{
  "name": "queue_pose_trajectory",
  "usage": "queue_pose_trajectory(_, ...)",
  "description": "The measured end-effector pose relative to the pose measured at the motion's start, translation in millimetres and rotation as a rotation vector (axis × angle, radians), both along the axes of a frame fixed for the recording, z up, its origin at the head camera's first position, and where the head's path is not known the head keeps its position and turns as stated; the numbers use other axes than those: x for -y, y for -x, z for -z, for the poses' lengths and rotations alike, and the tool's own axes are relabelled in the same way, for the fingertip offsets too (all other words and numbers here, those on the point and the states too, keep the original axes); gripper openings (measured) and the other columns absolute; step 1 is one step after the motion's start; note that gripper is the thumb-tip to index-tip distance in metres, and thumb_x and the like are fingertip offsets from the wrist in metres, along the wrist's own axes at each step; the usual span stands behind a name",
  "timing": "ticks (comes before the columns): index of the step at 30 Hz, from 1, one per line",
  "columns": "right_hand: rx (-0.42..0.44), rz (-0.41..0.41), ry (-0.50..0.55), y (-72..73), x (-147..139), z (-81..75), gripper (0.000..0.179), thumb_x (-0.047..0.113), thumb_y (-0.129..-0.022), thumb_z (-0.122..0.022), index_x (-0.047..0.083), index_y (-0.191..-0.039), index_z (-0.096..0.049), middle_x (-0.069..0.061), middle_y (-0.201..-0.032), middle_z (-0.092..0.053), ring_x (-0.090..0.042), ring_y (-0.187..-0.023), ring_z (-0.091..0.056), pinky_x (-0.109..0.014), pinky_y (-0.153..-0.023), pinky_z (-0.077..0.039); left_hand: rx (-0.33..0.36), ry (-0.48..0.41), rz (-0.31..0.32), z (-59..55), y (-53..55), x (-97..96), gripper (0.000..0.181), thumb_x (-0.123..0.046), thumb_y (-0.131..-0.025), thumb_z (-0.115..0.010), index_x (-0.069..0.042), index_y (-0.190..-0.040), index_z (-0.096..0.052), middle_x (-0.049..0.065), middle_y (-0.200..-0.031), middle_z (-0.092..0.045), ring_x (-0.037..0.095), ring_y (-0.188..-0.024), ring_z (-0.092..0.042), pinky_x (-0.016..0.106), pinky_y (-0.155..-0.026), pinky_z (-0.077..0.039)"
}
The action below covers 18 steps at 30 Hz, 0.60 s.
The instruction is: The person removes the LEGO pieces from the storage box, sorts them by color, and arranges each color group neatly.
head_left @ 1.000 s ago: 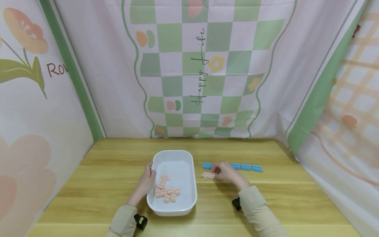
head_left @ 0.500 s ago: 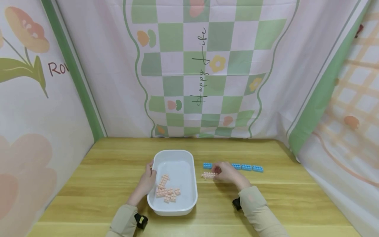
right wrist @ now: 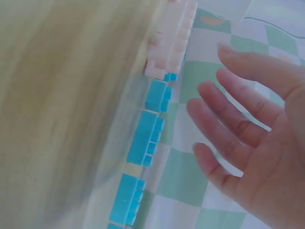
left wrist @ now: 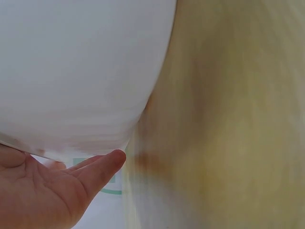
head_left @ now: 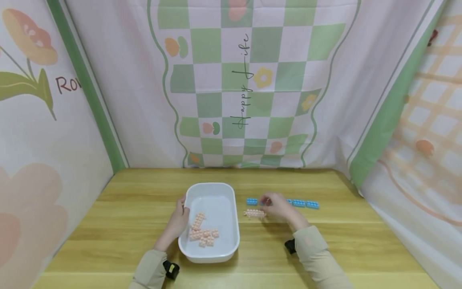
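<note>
My left hand (head_left: 179,220) grips the left side of a white plastic tub (head_left: 227,249), thumb at the rim. In the left wrist view its fingers reach along the tub's outer wall. Several pale pink toy building bricks (head_left: 197,234) lie in the tub's near left part. On the table to the right, a row of pink bricks (head_left: 254,213) lies in front of a line of blue bricks (head_left: 298,203). Over these rows hovers my right hand (head_left: 281,208), fingers loosely spread and holding nothing in the right wrist view. From the head, it hides part of the blue line.
The wooden table (head_left: 144,192) reaches back to a green-and-white checked curtain (head_left: 236,104). Printed fabric also hangs at both sides. A black camera is strapped to each wrist.
My right hand has let go of the pink row and lifted slightly, moving a little to the right. More of the pink row shows. The left hand and tub stay put.
</note>
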State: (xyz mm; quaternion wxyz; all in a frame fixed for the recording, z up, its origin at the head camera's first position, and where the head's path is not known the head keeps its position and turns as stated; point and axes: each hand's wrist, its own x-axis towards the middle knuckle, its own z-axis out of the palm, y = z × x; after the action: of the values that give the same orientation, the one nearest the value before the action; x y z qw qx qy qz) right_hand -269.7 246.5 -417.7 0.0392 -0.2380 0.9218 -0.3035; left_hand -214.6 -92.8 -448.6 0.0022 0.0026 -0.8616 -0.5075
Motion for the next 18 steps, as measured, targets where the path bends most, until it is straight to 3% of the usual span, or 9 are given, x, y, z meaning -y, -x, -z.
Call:
queue_pose_trajectory(9, -0.054, 0.03, 0.013, 2.1, 13, -14.3, 0.022, 0.013, -0.086, -0.065, 0.002, -0.105, -0.064, -0.008, -0.101, -0.064, -0.023, -0.092, -0.059, -0.038, -0.08, -0.052, -0.009, 0.001, -0.002, -0.6, -0.2, 0.5, 0.048, -0.014, -0.101, -0.026, 0.002, -0.145, -0.016, 0.035, -0.137, -0.039, 0.045, -0.118, -0.049, 0.05, -0.094, -0.048)
queue_pose_trajectory(18, -0.119, -0.033, 0.043, 3.3, 33, -21.6, 0.022, 0.009, -0.085, -0.066, 0.0, -0.104, -0.064, -0.013, -0.102, -0.064, -0.027, -0.093, -0.059, -0.045, -0.083, -0.052, -0.008, 0.011, -0.005, -1.0, 0.1, 0.9, 0.048, -0.014, -0.1, -0.026, 0.001, -0.145, -0.016, 0.035, -0.136, -0.04, 0.045, -0.117, -0.05, 0.051, -0.094, -0.047)
